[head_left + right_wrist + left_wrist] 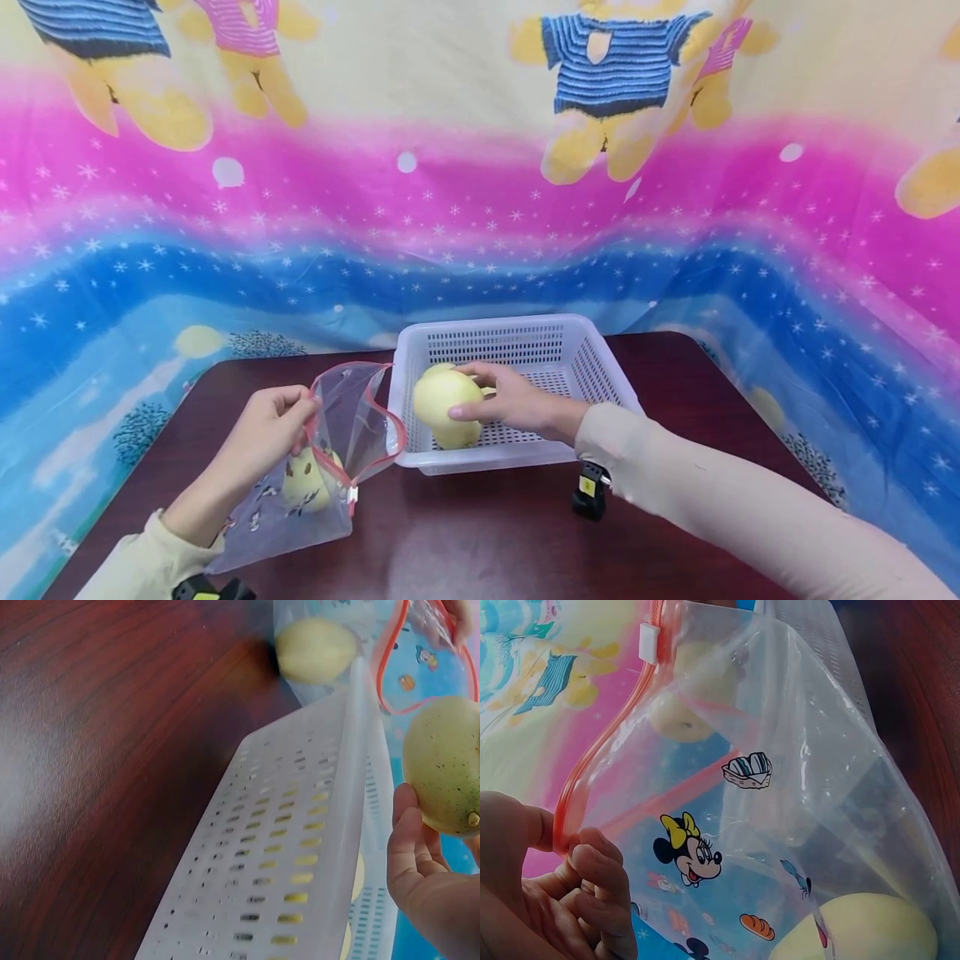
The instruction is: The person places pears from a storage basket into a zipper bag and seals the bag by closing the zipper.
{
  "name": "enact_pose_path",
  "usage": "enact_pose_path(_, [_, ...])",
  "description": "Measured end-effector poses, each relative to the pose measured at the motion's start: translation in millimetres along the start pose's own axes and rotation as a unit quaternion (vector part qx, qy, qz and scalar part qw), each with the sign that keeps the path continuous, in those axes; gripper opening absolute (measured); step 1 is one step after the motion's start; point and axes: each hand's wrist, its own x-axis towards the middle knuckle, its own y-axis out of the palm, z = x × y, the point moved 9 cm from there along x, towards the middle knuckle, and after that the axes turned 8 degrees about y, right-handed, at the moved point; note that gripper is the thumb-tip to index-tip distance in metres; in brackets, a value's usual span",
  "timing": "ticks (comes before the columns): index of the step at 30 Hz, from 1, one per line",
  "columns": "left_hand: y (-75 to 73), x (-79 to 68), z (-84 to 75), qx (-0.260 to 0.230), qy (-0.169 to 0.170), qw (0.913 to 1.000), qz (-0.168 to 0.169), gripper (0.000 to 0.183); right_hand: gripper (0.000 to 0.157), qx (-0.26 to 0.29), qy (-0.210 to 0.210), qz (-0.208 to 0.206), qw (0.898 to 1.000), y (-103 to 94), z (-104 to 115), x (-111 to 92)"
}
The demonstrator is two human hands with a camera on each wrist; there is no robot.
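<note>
While the left grip (pixel 272 425) pinches a clear bag (pixel 294 530), the right grip (pixel 506 398) curls wide round a fruit (pixel 442 400) over a basket (pixel 498 456).

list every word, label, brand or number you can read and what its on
No readable text anywhere.
Yellow label on the black right-wrist device: any marking is too small to read.
Plastic bag: pictures only, including a cartoon mouse and bread.
</note>
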Motion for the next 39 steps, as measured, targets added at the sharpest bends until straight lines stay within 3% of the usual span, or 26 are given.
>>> enact_pose_path(17, [5.7, 4.7, 3.1, 0.001, 0.002, 0.9999, 0.010, 0.035, 0.058, -0.024, -0.020, 0.009, 0.999, 15.3, 9, 2])
enact_pose_path(39, [9.1, 6.0, 3.6, 0.003, -0.003, 1.0000, 0.007, 0.032, 0.063, -0.009, -0.016, 0.036, 0.999, 42.4, 29, 7])
